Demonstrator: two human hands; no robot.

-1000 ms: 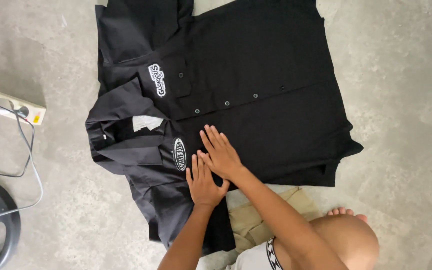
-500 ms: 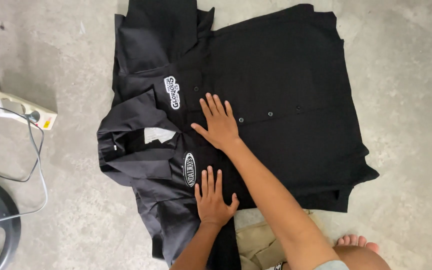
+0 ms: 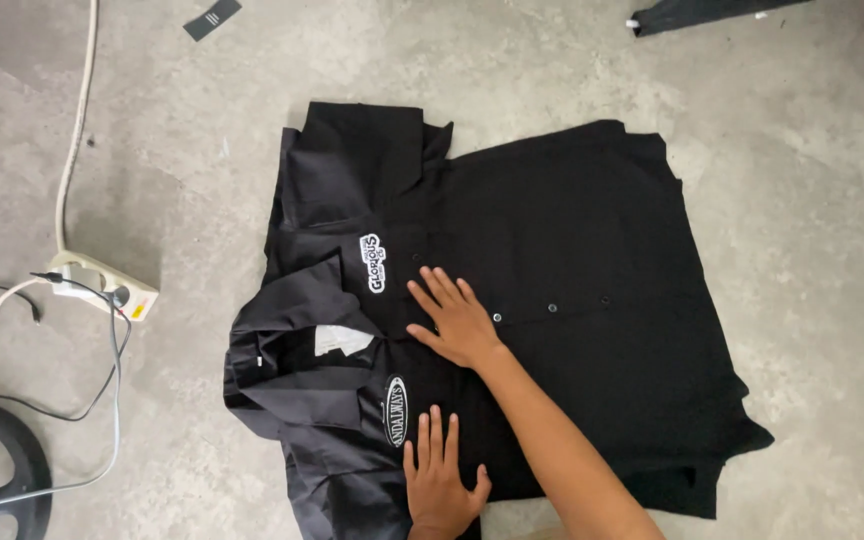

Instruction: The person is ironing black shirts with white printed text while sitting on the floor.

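We note the black button-up shirt (image 3: pixel 552 300) lies flat on the concrete floor (image 3: pixel 802 150), collar left and long axis left-right, with both hands spread, right hand (image 3: pixel 457 320) on the placket, left hand (image 3: pixel 440 480) nearer.

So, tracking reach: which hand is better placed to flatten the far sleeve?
Probably the right hand: it lies flat mid-chest on the black shirt, nearer the far sleeve; the left hand rests at the near edge.

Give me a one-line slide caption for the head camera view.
Both hands, left hand and right hand, pressed flat on a black button-up shirt spread on concrete floor.
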